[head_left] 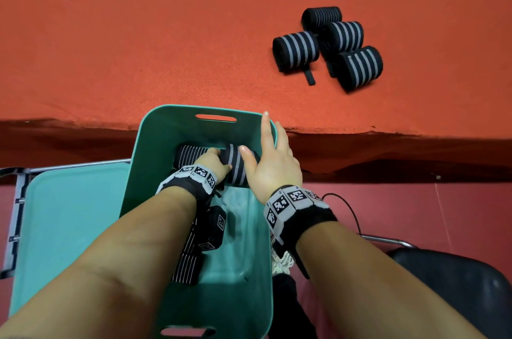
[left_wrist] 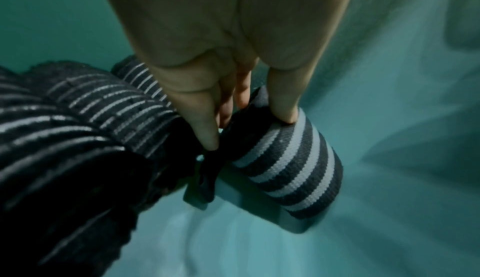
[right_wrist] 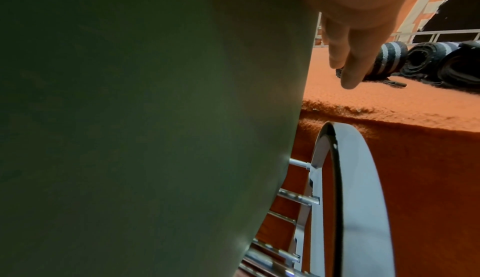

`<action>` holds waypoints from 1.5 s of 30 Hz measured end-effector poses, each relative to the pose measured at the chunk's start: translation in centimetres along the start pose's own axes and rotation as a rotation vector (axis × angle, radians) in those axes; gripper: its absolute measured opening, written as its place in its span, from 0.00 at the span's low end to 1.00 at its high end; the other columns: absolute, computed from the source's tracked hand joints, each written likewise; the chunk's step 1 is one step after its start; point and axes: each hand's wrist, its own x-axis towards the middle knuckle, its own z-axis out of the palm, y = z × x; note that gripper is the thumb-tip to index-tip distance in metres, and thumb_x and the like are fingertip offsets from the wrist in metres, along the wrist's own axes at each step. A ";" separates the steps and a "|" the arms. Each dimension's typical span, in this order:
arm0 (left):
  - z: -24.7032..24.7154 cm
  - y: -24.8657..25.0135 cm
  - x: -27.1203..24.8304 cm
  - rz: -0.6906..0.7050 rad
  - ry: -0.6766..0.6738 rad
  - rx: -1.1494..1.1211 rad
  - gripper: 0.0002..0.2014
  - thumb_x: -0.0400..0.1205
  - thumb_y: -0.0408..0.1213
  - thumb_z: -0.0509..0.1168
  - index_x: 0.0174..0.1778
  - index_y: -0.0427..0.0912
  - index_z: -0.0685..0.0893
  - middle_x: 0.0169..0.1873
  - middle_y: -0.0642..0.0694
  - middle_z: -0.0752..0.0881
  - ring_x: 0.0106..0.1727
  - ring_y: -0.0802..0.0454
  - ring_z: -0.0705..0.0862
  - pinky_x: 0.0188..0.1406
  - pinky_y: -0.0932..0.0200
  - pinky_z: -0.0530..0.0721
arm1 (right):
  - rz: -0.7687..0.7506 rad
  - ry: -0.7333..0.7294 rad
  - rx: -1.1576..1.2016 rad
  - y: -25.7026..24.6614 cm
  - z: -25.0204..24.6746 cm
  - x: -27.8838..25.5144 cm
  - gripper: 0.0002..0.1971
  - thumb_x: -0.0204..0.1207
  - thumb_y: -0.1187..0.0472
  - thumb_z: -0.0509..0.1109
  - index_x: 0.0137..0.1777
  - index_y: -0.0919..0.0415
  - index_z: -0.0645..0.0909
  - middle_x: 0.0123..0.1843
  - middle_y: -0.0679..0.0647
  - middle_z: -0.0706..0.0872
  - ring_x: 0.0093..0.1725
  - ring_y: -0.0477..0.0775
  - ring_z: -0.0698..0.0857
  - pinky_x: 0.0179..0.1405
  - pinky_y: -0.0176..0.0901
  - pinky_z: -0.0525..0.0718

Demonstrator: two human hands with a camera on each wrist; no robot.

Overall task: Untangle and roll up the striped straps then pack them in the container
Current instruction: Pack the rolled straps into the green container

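**Seating a rolled strap in the container**

Orange felt covers the table (head_left: 138,34), and four rolled straps (head_left: 329,45) wait on it, well apart from the work area. Below the table edge sits the teal container (head_left: 155,142), with its teal lid (head_left: 69,228) lying beside it on the left.

1. Left hand (head_left: 212,162): I have it reaching down into the container, its fingers (left_wrist: 281,105) curled onto the wide-striped roll (left_wrist: 293,168) near the far wall. The grip is on the upper end of the roll; the loose black tab (left_wrist: 207,178) hangs between the fingers and the floor of the container.
2. Right hand (head_left: 273,164): open, fingers straight, laid over the right rim. It holds nothing; I judge it is steadying the container.
3. A narrow-striped roll (head_left: 191,154) already lies just beside the one in hand, on its left. Another narrow-striped strap (head_left: 188,261) lies nearer to me, under the left forearm.

To do this step well, I set the roll flat against its neighbour and tuck the tab under it before letting go, so that the roll cannot spring open. I keep the right hand on the rim until the left hand is clear.
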 end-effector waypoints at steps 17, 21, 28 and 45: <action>-4.8 0.3 -3.6 -0.010 -0.031 -0.126 0.16 0.81 0.40 0.66 0.64 0.40 0.80 0.59 0.41 0.84 0.61 0.43 0.83 0.61 0.53 0.81 | 0.028 -0.074 -0.092 0.1 -1.6 -0.4 0.36 0.81 0.38 0.49 0.81 0.42 0.33 0.85 0.53 0.42 0.83 0.59 0.54 0.73 0.55 0.69; -8.5 1.6 -5.7 0.041 -0.022 -0.234 0.04 0.81 0.39 0.66 0.49 0.44 0.82 0.51 0.38 0.87 0.50 0.41 0.85 0.55 0.44 0.85 | 0.092 -0.082 -0.063 0.1 -4.6 -0.2 0.36 0.81 0.38 0.49 0.82 0.44 0.33 0.85 0.53 0.41 0.83 0.59 0.52 0.74 0.56 0.67; -13.0 7.4 -7.5 0.176 0.009 -0.503 0.09 0.84 0.30 0.60 0.38 0.43 0.76 0.39 0.44 0.82 0.37 0.52 0.81 0.39 0.55 0.80 | 0.166 0.027 0.097 0.6 -11.1 2.7 0.33 0.83 0.42 0.52 0.83 0.48 0.43 0.84 0.55 0.48 0.80 0.61 0.59 0.74 0.55 0.65; -12.8 20.1 4.7 0.048 0.164 -0.509 0.13 0.82 0.37 0.65 0.62 0.39 0.79 0.56 0.43 0.80 0.56 0.49 0.79 0.56 0.51 0.81 | 0.635 -0.234 0.628 6.3 -10.7 25.8 0.44 0.72 0.37 0.66 0.81 0.61 0.56 0.77 0.63 0.68 0.73 0.67 0.71 0.71 0.61 0.73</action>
